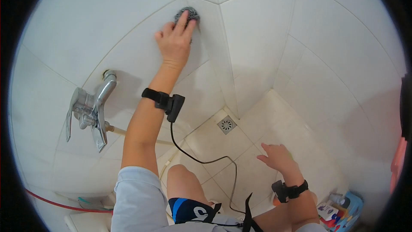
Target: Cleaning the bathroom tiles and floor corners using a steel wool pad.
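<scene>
My left hand (pixel 175 45) presses a steel wool scrubber (pixel 193 13) flat against the white tiled wall (pixel 145 51), close to the wall's inner corner. Its index and middle fingers lie over the scrubber, which is partly covered by them. Lower down on the right, my right hand (pixel 278 158) hovers over the pale floor tiles (pixel 212 145) with fingers apart and nothing held. A square metal floor drain (pixel 227 124) lies in the corner below, apart from both hands.
Left of my forearm, a chrome mixer tap (pixel 96 112) juts from the wall with a hose (pixel 116 130). A black cable (pixel 206 162) hangs from my left wristband. At lower right stands a blue basket (pixel 356 201) of containers. A red cord (pixel 69 207) crosses lower left.
</scene>
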Motion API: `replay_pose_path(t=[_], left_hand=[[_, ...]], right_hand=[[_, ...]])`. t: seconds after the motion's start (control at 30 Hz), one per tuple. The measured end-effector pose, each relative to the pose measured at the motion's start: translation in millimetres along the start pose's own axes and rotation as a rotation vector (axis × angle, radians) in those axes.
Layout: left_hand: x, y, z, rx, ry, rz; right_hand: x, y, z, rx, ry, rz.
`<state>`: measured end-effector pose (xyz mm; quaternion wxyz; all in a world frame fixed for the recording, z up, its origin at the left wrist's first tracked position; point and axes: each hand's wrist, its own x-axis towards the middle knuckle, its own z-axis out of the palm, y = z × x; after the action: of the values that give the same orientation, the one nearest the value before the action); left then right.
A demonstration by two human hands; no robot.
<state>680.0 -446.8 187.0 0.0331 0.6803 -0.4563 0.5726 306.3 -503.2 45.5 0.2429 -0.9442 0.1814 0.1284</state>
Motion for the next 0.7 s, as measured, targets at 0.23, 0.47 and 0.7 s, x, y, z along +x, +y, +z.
replay_pose_path(t=[0.23, 0.47, 0.7], left_hand=[[-149.1, 41.8, 24.7, -0.229, -0.384, 0.266], [3.8, -6.2, -4.4, 0.002, -0.015, -0.058], [-133.9, 24.7, 11.9, -0.191, -0.299, 0.166]], right_hand=[[3.4, -13.5, 1.6, 0.017, -0.052, -0.001], [0.8, -4.5, -10.9, 0.092, -0.137, 0.151], [-4.3, 0.1, 6.2, 0.036, 0.004, -0.005]])
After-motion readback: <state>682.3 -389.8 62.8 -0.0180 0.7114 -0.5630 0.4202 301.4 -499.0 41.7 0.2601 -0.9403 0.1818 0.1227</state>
